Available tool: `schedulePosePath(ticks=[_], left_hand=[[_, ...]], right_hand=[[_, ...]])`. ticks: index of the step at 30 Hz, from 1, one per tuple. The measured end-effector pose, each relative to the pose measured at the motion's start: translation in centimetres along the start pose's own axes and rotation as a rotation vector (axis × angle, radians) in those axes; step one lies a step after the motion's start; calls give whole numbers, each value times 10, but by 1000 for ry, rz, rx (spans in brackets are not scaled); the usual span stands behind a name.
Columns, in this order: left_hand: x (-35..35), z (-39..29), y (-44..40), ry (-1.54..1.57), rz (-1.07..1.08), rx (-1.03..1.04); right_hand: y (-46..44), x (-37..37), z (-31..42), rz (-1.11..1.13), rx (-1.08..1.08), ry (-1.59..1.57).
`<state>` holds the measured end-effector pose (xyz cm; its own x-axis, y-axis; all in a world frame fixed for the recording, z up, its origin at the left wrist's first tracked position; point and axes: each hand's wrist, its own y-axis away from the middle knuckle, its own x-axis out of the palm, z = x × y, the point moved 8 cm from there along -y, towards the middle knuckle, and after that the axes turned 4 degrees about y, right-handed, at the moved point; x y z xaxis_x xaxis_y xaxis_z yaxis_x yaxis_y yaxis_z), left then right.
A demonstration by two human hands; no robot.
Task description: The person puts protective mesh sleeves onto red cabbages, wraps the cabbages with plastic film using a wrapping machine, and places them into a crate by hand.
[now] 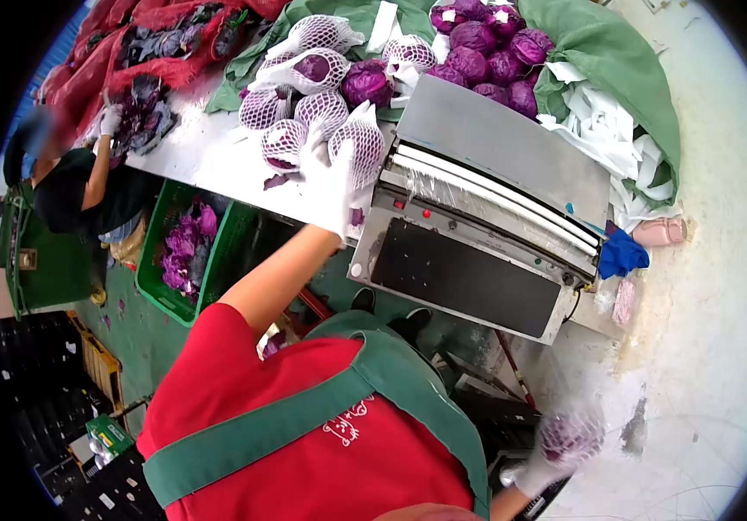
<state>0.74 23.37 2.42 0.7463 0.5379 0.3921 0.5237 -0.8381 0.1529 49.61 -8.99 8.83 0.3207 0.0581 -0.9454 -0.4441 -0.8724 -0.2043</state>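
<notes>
My left hand, in a white glove, reaches up to the netted red cabbages on the table. Its thumb and fingers are apart, against a netted cabbage and close to another netted cabbage; I see no firm grip. Low on the right, my right hand, gloved too, is closed on a red cabbage, blurred by motion. Beside my left hand stands a wrapping machine with a film roll, a dark plate and red lights.
Bare red cabbages are heaped behind the machine on green cloth. To the left, a co-worker handles dark leaves near red net sacks. A green crate holds purple leaves. Black crates are stacked lower left.
</notes>
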Motion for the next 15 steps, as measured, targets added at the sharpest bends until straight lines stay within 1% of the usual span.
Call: schedulePosePath(ticks=[1, 2, 3, 4, 5, 6, 7, 8, 9, 11, 12, 15], left_hand=[[-36, 47, -31, 39, -132, -191], [-50, 74, -53, 21, -109, -204], [-63, 103, -73, 4, -87, -217], [-54, 109, -72, 10, -143, -275], [-67, 164, -114, 14, -134, -188], [-58, 146, -110, -258, -166, -144], [-46, 129, -101, -530, -201, -104], [-42, 130, -100, -543, -247, -28], [-37, 128, -100, -634, -276, 31], [-31, 116, -90, -555, -198, 50], [-29, 110, -82, -486, -190, 11], [-43, 134, -95, -169, -159, 32]], right_hand=[[23, 7, -46, -28, 38, -490], [43, 6, -84, -72, 65, -888], [57, 10, -117, -71, 62, -889], [63, 21, -137, -20, 227, -947], [69, 38, -146, 36, 492, -1057], [74, 50, -151, 58, 659, -1137], [76, 62, -153, 78, 756, -1185], [75, 71, -153, 90, 807, -1217], [72, 78, -154, 103, 829, -1236], [62, 87, -158, 126, 851, -1256], [57, 91, -162, 135, 853, -1268], [42, 101, -176, 167, 848, -1271]])
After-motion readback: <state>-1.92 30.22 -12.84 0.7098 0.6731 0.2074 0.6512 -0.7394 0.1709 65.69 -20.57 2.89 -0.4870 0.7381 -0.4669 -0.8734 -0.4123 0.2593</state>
